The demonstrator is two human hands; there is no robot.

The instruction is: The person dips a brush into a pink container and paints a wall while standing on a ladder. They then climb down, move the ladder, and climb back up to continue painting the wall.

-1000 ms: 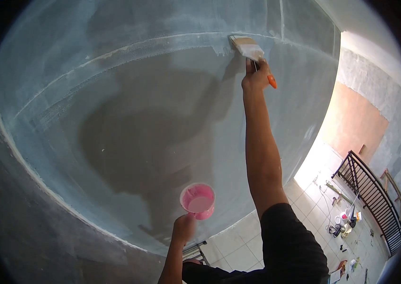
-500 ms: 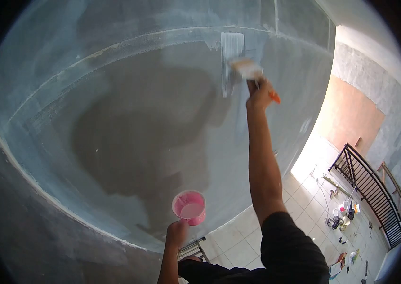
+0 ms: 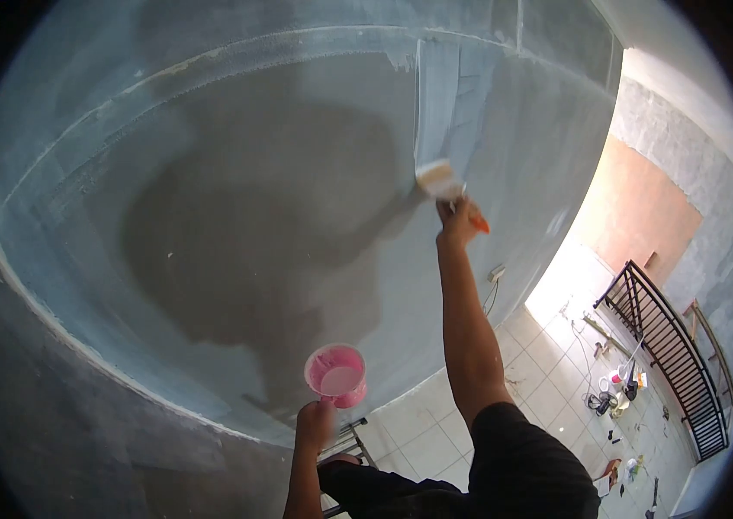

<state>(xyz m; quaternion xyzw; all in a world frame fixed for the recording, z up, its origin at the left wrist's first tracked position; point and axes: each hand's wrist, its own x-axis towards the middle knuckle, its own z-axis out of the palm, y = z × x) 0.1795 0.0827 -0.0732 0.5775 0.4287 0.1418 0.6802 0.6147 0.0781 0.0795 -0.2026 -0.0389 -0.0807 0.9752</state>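
Note:
My right hand (image 3: 460,221) is closed round the orange handle of a wide paintbrush (image 3: 441,182), whose pale bristles touch the grey wall (image 3: 297,199). Above the brush runs a wet, whitish painted strip (image 3: 437,99). Lower down, my left hand (image 3: 315,424) grips the handle of a pink dipper (image 3: 336,376) with pale liquid inside. The dipper is held upright, away from the brush. My shadow falls broadly over the wall left of the brush.
A small socket box (image 3: 496,273) with a cable sits low on the wall. At right, a black metal railing (image 3: 669,355) stands on the tiled floor (image 3: 423,424), near scattered tools and cords (image 3: 613,398). Part of a metal ladder or stand (image 3: 353,441) shows below me.
My right hand has drawn the brush down the wall, and the streaky white patch is now spread into a smoother strip. The dipper stays nearly in place.

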